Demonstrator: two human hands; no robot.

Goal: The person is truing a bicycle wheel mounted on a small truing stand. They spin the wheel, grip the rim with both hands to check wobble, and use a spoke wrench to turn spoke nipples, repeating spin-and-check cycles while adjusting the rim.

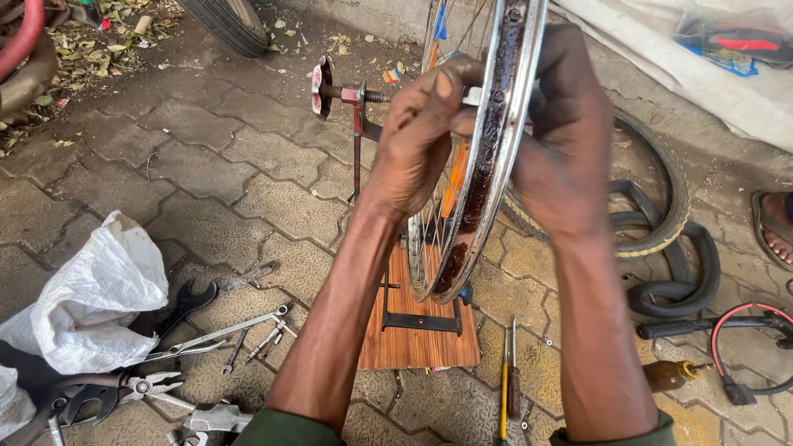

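Patterned paving blocks point(248, 190) formed the work floor, strewn with dry leaves toward the far edge. A bare bicycle wheel rim point(487, 165) was held upright in a metal truing stand point(357, 124), which was fixed to a small wooden board point(417, 339) laid on the paving. The left hand point(421, 132) was closed against the near side of the rim, its fingers curled narrowly around something small at the spokes; what exactly was pinched could not be made out, though it may have been a spoke tool. The right hand point(566, 140) was wrapped over the far side of the rim, fingers folded around the edge and steadying it.

As for progress, the tyre point(661, 223) and the black inner tube point(686, 281) had already been taken off and lay on the ground to the right, well apart from the stand. The rim's inner channel was seen bare and rusty brown. Work on the spokes appeared to be under way; refitting of the tube and tyre was judged to be left.

Of containers, a white plastic sack point(91, 297) was seen lying crumpled at the left, its contents hidden. A small brown bottle point(671, 373) lay on its side near the right forearm. Loose tools were spread outside any container: a spanner point(186, 301), pliers point(136, 388) and two screwdrivers point(508, 380) just beside the board.
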